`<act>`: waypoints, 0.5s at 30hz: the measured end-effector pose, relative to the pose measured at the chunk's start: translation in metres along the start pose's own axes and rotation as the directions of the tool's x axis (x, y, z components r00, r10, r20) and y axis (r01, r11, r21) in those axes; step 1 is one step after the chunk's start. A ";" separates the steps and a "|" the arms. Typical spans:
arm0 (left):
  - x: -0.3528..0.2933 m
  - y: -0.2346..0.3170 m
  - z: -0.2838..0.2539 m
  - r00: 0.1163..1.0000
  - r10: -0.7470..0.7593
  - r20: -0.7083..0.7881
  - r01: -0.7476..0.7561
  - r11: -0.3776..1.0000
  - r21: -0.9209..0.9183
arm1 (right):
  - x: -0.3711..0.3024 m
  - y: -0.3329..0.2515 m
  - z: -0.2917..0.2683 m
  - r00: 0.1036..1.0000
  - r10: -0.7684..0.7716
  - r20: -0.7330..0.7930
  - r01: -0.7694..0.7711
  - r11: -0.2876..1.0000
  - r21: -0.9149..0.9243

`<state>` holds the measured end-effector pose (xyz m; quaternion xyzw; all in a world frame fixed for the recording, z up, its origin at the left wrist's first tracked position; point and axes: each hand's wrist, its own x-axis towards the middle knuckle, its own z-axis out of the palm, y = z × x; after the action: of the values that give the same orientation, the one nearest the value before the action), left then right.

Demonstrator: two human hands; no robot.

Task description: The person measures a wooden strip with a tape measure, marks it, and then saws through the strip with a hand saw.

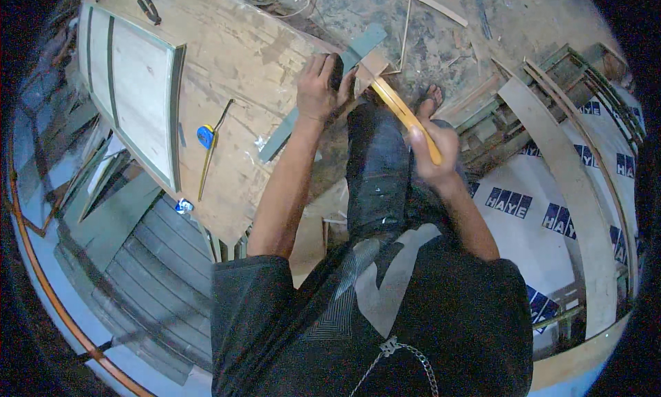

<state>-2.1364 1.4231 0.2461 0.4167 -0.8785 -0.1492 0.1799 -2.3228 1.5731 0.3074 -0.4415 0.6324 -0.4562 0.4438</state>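
A narrow grey-green wooden strip lies slantwise along the right side of the workbench, its far end reaching past the edge. My left hand is closed over its middle, fingers curled, with a dark patch between fingers and thumb that I cannot make out. My right hand, slightly blurred, grips a tool by its long yellow handle. The handle slants up and left to a tan, squarish piece beside the strip. The tool's working end cannot be made out clearly there.
On the plywood bench lie a framed white panel, a blue tape measure with yellow tape drawn out, and dark pliers. Boards are stacked at left. A long curved-looking plank and printed sheeting lie right.
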 end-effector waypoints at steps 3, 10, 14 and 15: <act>0.003 0.003 0.008 1.000 0.024 0.016 -0.024 1.000 0.003 | 0.025 0.009 0.013 0.979 -0.194 -0.067 0.190 0.980 -0.058; -0.003 -0.006 -0.004 0.998 -0.009 0.055 0.009 1.000 0.009 | -0.015 -0.005 -0.003 0.994 -0.079 -0.074 0.079 0.997 0.006; 0.006 -0.004 0.007 1.000 0.013 0.014 -0.012 0.999 -0.050 | 0.033 -0.003 0.011 1.000 -0.004 -0.004 0.004 0.997 0.082; 0.005 -0.004 0.011 1.000 0.005 0.011 -0.004 0.997 -0.081 | 0.042 0.002 0.016 1.000 -0.007 0.008 0.007 0.999 0.041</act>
<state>-2.1414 1.4175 0.2356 0.4060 -0.8737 -0.1868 0.1919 -2.3166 1.5297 0.2952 -0.4364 0.6197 -0.4687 0.4537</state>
